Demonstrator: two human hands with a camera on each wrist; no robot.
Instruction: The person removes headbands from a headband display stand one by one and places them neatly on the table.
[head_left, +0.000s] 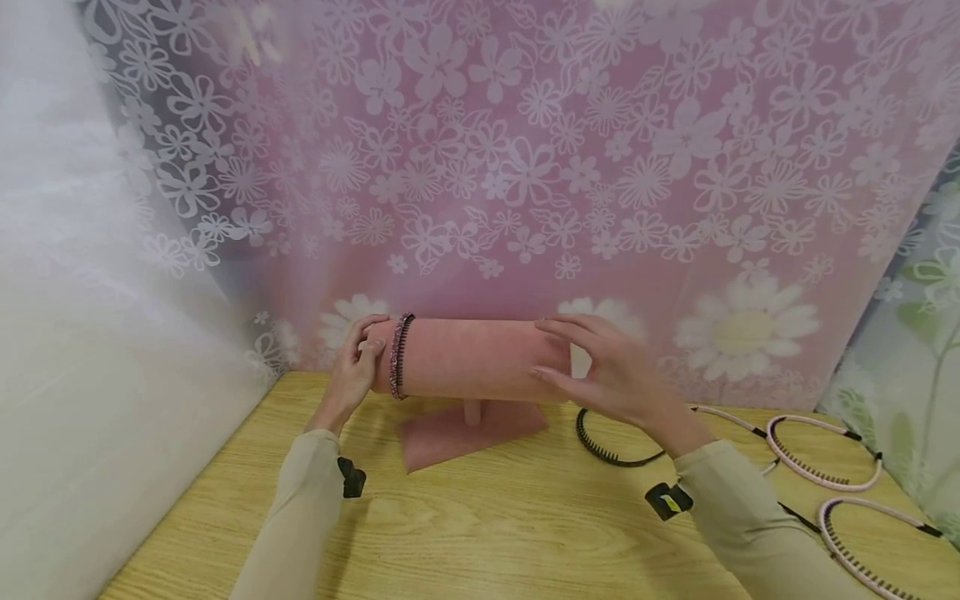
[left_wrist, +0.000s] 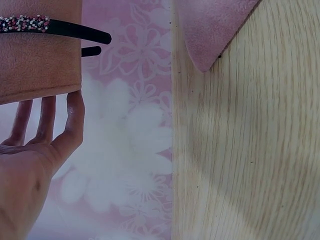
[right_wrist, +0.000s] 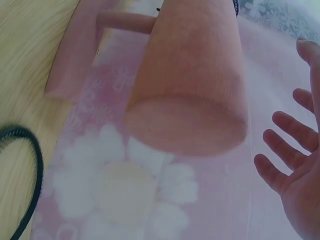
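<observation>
A pink velvety headband stand (head_left: 480, 358) has a horizontal roll on a short post, above a flat slanted base (head_left: 450, 435). Near the roll's left end sits a dark toothed headband (head_left: 397, 360); pink and white beads cover part of it in the left wrist view. My left hand (head_left: 349, 371) holds the roll's left end, thumb in front and fingers at the top. Bent fingers touch the end's edge in the left wrist view. My right hand (head_left: 618, 373) is at the right end, its spread fingers (right_wrist: 287, 130) apart from the roll in the right wrist view.
Behind my right wrist a black toothed headband (head_left: 615, 460) lies on the wooden table (head_left: 517, 525). Pale pink headbands (head_left: 817, 482) lie farther right, partly behind my sleeve. A pink flowered sheet (head_left: 525, 167) hangs behind the stand, with a white sheet (head_left: 112, 333) at left.
</observation>
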